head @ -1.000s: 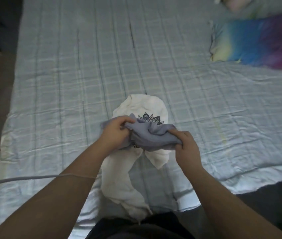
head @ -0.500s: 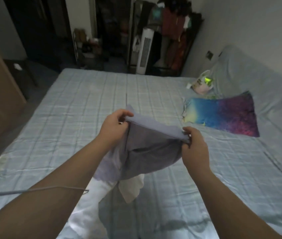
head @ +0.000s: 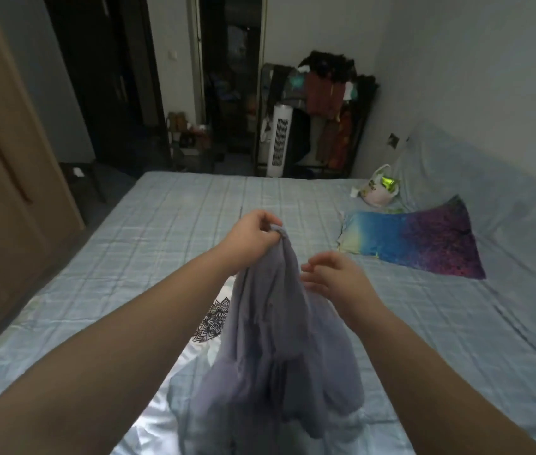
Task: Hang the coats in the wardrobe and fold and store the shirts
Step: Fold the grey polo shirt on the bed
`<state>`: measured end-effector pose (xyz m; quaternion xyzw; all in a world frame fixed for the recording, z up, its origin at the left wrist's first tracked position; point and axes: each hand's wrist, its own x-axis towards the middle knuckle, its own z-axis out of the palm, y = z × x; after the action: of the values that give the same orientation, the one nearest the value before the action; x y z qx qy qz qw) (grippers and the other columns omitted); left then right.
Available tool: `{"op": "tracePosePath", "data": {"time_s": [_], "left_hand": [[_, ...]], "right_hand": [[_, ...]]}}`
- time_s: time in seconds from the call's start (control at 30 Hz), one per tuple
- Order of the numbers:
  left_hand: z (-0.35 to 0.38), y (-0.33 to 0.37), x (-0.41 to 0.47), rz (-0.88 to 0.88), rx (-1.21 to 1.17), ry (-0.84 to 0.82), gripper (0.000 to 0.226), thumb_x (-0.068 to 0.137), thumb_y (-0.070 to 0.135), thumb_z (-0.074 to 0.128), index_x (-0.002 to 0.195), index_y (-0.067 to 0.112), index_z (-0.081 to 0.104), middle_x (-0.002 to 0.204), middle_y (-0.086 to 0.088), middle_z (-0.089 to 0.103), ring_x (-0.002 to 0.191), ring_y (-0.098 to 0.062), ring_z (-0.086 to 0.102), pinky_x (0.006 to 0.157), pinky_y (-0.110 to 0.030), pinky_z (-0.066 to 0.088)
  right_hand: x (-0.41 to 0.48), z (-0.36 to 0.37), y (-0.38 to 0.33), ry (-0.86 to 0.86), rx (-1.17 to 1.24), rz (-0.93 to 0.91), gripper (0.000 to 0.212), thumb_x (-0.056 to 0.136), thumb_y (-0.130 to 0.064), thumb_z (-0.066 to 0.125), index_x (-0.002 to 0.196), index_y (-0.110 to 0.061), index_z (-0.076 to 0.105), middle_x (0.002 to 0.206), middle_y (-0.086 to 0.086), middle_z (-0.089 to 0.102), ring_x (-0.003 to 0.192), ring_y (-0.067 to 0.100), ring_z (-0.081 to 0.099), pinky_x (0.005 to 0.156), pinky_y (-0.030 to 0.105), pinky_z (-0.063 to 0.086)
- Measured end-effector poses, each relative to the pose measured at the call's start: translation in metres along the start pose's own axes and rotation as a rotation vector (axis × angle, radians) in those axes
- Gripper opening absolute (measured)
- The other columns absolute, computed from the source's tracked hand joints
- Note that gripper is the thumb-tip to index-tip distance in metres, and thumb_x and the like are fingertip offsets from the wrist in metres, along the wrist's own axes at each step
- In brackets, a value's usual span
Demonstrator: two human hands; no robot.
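Note:
A grey-lilac shirt (head: 273, 343) hangs in the air above the bed, bunched and drooping. My left hand (head: 253, 239) pinches its top edge and holds it up. Just to the right, my right hand (head: 332, 274) hovers beside the cloth with fingers loosely spread and nothing in it. Under the hanging shirt lies a white shirt with a black mandala print (head: 212, 318), mostly hidden by my left forearm and the grey cloth. The wooden wardrobe (head: 4, 178) stands along the left edge of the view.
The bed (head: 168, 231) has a pale blue checked sheet. A blue-purple pillow (head: 414, 241) and a plastic bag (head: 379, 188) lie at the right. Beyond the bed stand a white tower fan (head: 280, 142), a clothes rack (head: 329, 103) and a dark doorway.
My right hand let go of the grey shirt, which now hangs from my left hand alone. My left hand rose. The view tilted up from the bed to the room.

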<state>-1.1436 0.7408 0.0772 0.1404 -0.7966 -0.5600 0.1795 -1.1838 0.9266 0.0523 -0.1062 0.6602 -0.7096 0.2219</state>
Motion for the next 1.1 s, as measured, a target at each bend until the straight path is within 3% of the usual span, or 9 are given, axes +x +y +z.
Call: {"op": "tracePosePath", "data": {"time_s": [0.1, 0.27, 0.37, 0.47, 0.6, 0.73, 0.8, 0.9, 1.1], "left_hand": [[0.014, 0.015, -0.014, -0.021, -0.093, -0.076, 0.022, 0.091, -0.003, 0.059, 0.106, 0.012, 0.062, 0.089, -0.006, 0.062, 0.074, -0.012, 0.058, 0.062, -0.017, 0.046], [0.026, 0.022, -0.038, -0.171, -0.518, -0.273, 0.045, 0.089, -0.018, 0.042, 0.129, -0.001, 0.052, 0.114, -0.017, 0.063, 0.09, -0.031, 0.069, 0.07, -0.038, 0.059], [0.022, 0.018, -0.046, -0.206, -0.633, -0.386, 0.063, 0.084, -0.025, 0.031, 0.136, 0.004, 0.052, 0.134, -0.014, 0.06, 0.1, -0.04, 0.07, 0.073, -0.042, 0.06], [0.012, 0.018, -0.052, -0.126, -0.406, -0.398, 0.071, 0.083, -0.025, 0.035, 0.135, 0.017, 0.058, 0.132, -0.002, 0.065, 0.106, -0.04, 0.068, 0.08, -0.041, 0.06], [-0.01, 0.017, -0.051, -0.017, -0.143, -0.15, 0.075, 0.075, -0.023, 0.029, 0.127, 0.018, 0.064, 0.097, -0.004, 0.075, 0.077, -0.024, 0.071, 0.059, -0.024, 0.047], [-0.022, 0.0, -0.053, 0.027, -0.075, 0.037, 0.068, 0.08, -0.021, 0.039, 0.134, 0.019, 0.052, 0.107, -0.009, 0.062, 0.077, -0.016, 0.064, 0.059, -0.024, 0.047], [-0.022, -0.012, -0.053, 0.017, 0.018, -0.031, 0.069, 0.084, -0.016, 0.048, 0.139, 0.024, 0.045, 0.128, -0.009, 0.053, 0.104, -0.016, 0.058, 0.067, -0.021, 0.049], [-0.02, -0.022, -0.05, -0.053, 0.134, -0.218, 0.082, 0.084, -0.009, 0.059, 0.15, 0.034, 0.035, 0.152, -0.003, 0.038, 0.139, -0.018, 0.037, 0.082, -0.023, 0.051], [-0.001, -0.02, -0.041, -0.069, 0.349, -0.416, 0.081, 0.082, 0.013, 0.075, 0.15, 0.033, 0.036, 0.152, 0.006, 0.042, 0.134, -0.011, 0.042, 0.105, -0.03, 0.039]], "right_hand": [[-0.013, 0.008, -0.004, -0.147, -0.042, -0.031, 0.018, 0.101, -0.006, 0.047, 0.104, -0.005, 0.065, 0.095, 0.011, 0.071, 0.083, 0.018, 0.071, 0.071, 0.027, 0.059], [-0.011, 0.008, -0.012, -0.066, -0.133, -0.104, 0.032, 0.102, -0.037, 0.05, 0.114, -0.012, 0.066, 0.105, 0.004, 0.072, 0.095, 0.016, 0.07, 0.084, 0.035, 0.056], [-0.007, 0.0, -0.015, -0.078, -0.161, -0.099, 0.029, 0.096, -0.027, 0.063, 0.115, -0.006, 0.061, 0.104, 0.005, 0.072, 0.092, 0.016, 0.072, 0.073, 0.031, 0.057], [-0.007, -0.004, -0.017, -0.074, -0.333, -0.161, 0.017, 0.088, 0.0, 0.06, 0.1, -0.013, 0.061, 0.091, 0.003, 0.071, 0.076, 0.01, 0.07, 0.058, 0.023, 0.051], [-0.005, -0.006, -0.031, 0.039, -0.574, -0.233, 0.023, 0.093, -0.005, 0.046, 0.093, -0.02, 0.065, 0.086, 0.004, 0.067, 0.076, 0.016, 0.061, 0.066, 0.034, 0.05], [0.001, -0.007, -0.06, -0.007, -0.344, -0.125, 0.031, 0.098, -0.005, 0.041, 0.097, -0.02, 0.068, 0.098, 0.008, 0.068, 0.091, 0.021, 0.064, 0.083, 0.039, 0.055], [0.003, -0.008, -0.078, -0.044, -0.193, -0.131, 0.034, 0.096, 0.002, 0.038, 0.102, -0.014, 0.068, 0.1, 0.012, 0.067, 0.094, 0.022, 0.065, 0.085, 0.037, 0.055], [-0.001, -0.011, -0.102, -0.118, -0.161, -0.226, 0.04, 0.089, 0.011, 0.035, 0.089, -0.012, 0.067, 0.081, 0.008, 0.069, 0.079, 0.019, 0.066, 0.068, 0.03, 0.055], [-0.014, -0.022, -0.132, -0.268, -0.136, -0.315, 0.031, 0.093, 0.011, 0.041, 0.08, -0.009, 0.061, 0.069, 0.007, 0.061, 0.061, 0.016, 0.06, 0.055, 0.026, 0.05]]}}
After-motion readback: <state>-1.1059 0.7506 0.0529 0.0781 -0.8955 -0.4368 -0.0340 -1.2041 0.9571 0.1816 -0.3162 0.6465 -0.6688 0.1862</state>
